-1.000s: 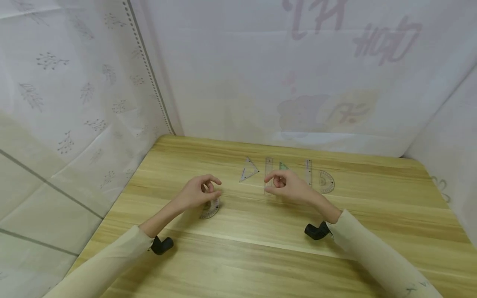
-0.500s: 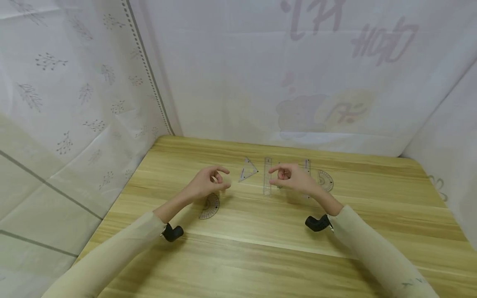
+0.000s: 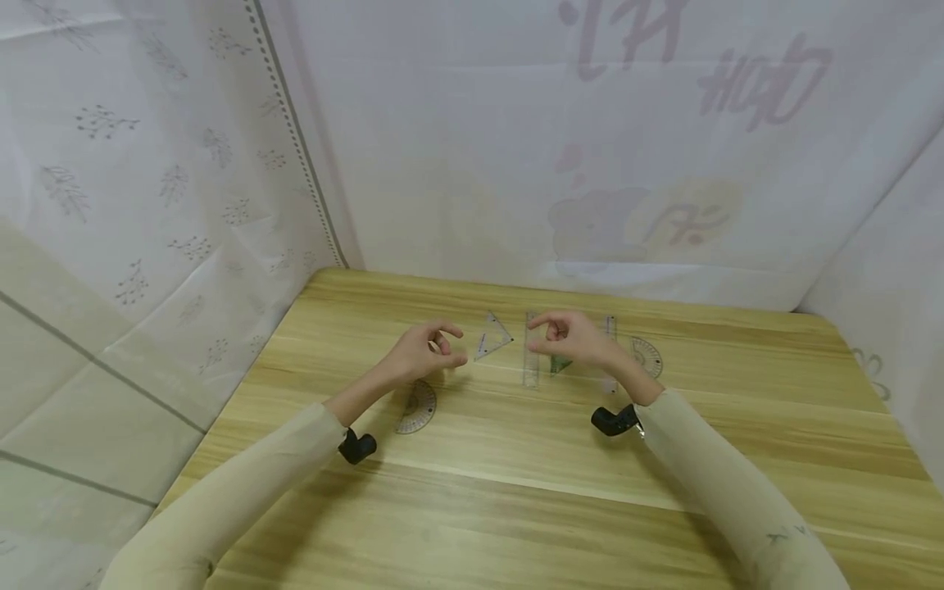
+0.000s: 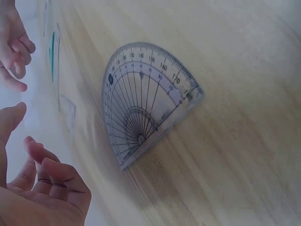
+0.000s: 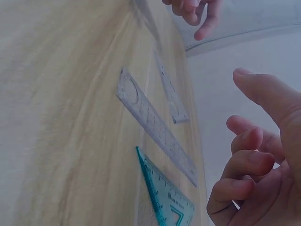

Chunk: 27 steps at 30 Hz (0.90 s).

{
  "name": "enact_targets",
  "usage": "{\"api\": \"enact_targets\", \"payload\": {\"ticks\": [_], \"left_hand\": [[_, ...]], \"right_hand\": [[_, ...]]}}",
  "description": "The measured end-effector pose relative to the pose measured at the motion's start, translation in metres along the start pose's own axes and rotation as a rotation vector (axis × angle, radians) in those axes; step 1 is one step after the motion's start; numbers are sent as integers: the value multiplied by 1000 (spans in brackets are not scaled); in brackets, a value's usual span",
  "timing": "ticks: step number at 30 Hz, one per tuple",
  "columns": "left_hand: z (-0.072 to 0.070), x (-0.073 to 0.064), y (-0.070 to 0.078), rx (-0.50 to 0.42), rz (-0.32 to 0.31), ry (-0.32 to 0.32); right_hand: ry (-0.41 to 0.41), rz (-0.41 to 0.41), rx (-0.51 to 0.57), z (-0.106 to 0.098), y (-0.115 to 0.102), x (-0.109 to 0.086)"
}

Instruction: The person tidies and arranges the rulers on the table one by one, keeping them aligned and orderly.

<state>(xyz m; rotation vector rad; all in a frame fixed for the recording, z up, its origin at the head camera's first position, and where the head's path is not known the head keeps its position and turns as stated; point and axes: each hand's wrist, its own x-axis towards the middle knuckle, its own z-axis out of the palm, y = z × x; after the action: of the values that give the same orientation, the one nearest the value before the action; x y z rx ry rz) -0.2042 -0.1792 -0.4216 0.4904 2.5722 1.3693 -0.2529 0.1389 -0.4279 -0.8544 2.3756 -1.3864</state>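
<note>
My left hand (image 3: 422,352) hovers above the table with thumb and index finger apart and nothing between them. Below it lies a clear protractor (image 4: 141,103), untouched. To its right is a clear set square (image 3: 492,338). My right hand (image 3: 575,338) is also raised and holds nothing, its other fingers loosely bent. Under and beside it are a clear ruler (image 5: 157,127) and a green set square (image 5: 169,197), partly covered by the hand in the head view. A second ruler (image 3: 610,326) is partly hidden behind the right hand.
Another clear protractor (image 3: 649,358) lies at the right end of the row. All of these rest on a wood-grain table (image 3: 457,524). White printed curtains (image 3: 457,164) stand behind and at the sides. Each wrist carries a black camera mount (image 3: 614,421).
My left hand has moved right and farther from me, away from over the left protractor. The right hand has shifted slightly farther forward. The drawing tools lie where they were.
</note>
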Motion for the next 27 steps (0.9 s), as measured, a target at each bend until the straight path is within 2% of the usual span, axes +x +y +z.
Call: {"api": "enact_targets", "payload": {"ticks": [6,16,27], "left_hand": [[1,5,0,-3,-18,6],[8,13,-4,-5,-18,34],[12,22,-4,-49,-42,21]], "right_hand": [[-34,-17,-28,-2,3,12],[-100,18,-83,-4,1,32],[-178,-4,-89,-5,1,47]]}}
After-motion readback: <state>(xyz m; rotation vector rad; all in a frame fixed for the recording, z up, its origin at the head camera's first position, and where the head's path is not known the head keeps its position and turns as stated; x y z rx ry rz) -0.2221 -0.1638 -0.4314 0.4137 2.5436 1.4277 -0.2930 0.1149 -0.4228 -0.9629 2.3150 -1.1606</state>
